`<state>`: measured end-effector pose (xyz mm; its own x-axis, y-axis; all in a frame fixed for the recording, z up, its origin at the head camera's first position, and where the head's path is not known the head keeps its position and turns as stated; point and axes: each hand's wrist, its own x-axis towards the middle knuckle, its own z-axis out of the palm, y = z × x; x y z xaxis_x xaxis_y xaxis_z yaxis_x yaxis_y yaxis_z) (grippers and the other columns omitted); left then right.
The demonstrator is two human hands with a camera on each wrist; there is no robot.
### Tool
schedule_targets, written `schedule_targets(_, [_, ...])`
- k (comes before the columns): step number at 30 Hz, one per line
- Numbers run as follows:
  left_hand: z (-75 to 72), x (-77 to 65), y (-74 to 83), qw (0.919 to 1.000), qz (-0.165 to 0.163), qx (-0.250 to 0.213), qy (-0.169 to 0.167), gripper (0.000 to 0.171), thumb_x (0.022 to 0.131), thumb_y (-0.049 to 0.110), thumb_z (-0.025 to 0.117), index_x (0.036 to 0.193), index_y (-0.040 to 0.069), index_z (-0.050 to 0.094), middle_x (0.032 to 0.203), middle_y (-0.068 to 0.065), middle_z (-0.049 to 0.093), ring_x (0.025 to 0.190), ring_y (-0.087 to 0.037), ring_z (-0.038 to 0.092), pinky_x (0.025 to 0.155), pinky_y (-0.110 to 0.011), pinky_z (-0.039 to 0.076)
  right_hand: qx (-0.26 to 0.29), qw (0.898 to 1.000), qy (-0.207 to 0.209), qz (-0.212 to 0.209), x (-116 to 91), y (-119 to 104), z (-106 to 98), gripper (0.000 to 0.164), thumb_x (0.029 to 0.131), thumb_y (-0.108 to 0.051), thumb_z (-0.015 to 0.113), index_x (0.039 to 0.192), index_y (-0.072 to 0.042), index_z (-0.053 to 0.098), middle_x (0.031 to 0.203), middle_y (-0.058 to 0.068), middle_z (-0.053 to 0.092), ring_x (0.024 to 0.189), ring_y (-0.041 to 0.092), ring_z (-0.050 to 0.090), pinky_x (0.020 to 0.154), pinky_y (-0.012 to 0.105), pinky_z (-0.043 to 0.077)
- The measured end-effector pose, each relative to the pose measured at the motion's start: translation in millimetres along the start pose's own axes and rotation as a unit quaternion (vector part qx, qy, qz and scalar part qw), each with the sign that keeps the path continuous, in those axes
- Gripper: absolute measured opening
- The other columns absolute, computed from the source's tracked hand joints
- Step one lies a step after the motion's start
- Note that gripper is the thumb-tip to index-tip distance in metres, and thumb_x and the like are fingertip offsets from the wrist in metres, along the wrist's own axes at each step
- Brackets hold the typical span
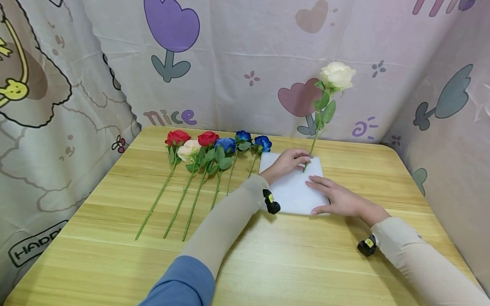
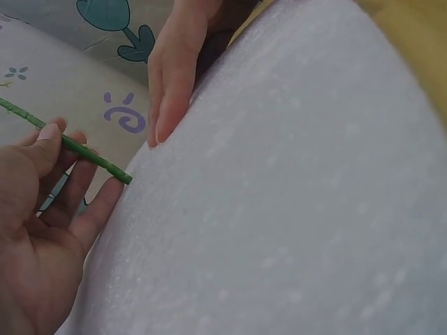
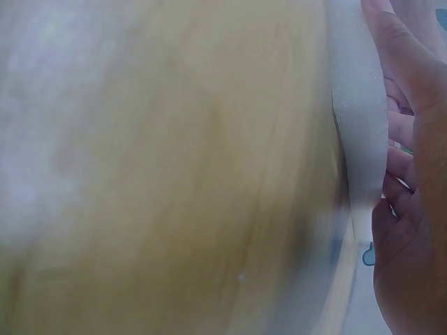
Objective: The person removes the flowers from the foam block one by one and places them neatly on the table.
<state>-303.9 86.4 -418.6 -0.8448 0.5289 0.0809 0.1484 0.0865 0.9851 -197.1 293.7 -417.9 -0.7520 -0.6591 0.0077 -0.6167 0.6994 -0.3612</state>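
A white rose (image 1: pixel 337 76) stands almost upright, leaning slightly right, above the back of a thick white foam slab (image 1: pixel 292 193). My left hand (image 1: pixel 286 165) pinches it low on the stem between thumb and fingers. In the left wrist view the bare green stem end (image 2: pixel 115 172) pokes past the fingers, close to the foam surface. The right hand (image 1: pixel 342 199) rests on the slab's right side with fingers extended and thumb at the front corner. In the right wrist view that hand (image 3: pixel 412 139) lies along the foam's edge.
Left of the slab, several roses lie in a row on the wooden table (image 1: pixel 298 263): a red rose (image 1: pixel 178 137), a pale pink rose (image 1: pixel 189 150), another red one and several blue ones, including a blue rose (image 1: pixel 263 143). A printed curtain (image 1: pixel 237 34) hangs behind the table.
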Motion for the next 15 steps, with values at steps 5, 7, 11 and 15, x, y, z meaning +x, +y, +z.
schedule_targets(5, [0.6, 1.4, -0.2, 0.9999, 0.001, 0.008, 0.01, 0.022, 0.1, 0.011, 0.056, 0.114, 0.0, 0.068, 0.099, -0.005, 0.067, 0.093, -0.015, 0.065, 0.077, -0.023, 0.057, -0.002, 1.0, 0.0, -0.001, 0.4, -0.2, -0.7, 0.096, 0.079, -0.064, 0.069, 0.151, -0.01, 0.037, 0.157, 0.015, 0.026, 0.141, 0.038, 0.026, 0.112, 0.056, 0.028])
schedule_targets(7, [0.8, 1.3, 0.4, 0.9998, 0.001, 0.014, 0.014, 0.022, 0.1, 0.012, 0.056, 0.114, -0.001, 0.067, 0.098, -0.004, 0.067, 0.092, -0.013, 0.064, 0.076, -0.023, 0.058, -0.002, 1.0, 0.001, -0.002, 0.4, -0.2, -1.1, 0.096, 0.079, -0.063, 0.07, 0.151, -0.009, 0.037, 0.157, 0.015, 0.026, 0.141, 0.038, 0.026, 0.112, 0.056, 0.028])
schedule_targets(11, [1.1, 0.5, 1.0, 0.9994, 0.007, 0.029, 0.018, 0.022, 0.1, 0.012, 0.056, 0.114, 0.0, 0.067, 0.098, -0.003, 0.067, 0.092, -0.011, 0.064, 0.074, -0.022, 0.058, 0.0, 1.0, -0.001, -0.001, 0.3, -0.6, -1.7, 0.096, 0.079, -0.062, 0.07, 0.151, -0.009, 0.037, 0.157, 0.015, 0.026, 0.141, 0.038, 0.026, 0.112, 0.056, 0.028])
schedule_targets(15, [1.7, 0.0, 0.9, 0.9989, 0.017, 0.039, 0.02, 0.02, 0.1, 0.012, 0.056, 0.113, 0.003, 0.068, 0.099, -0.003, 0.067, 0.093, -0.011, 0.063, 0.074, -0.023, 0.058, 0.001, 1.0, -0.003, 0.0, 0.5, -0.8, -1.8, 0.096, 0.079, -0.063, 0.07, 0.151, -0.009, 0.037, 0.157, 0.015, 0.026, 0.142, 0.038, 0.026, 0.112, 0.056, 0.028])
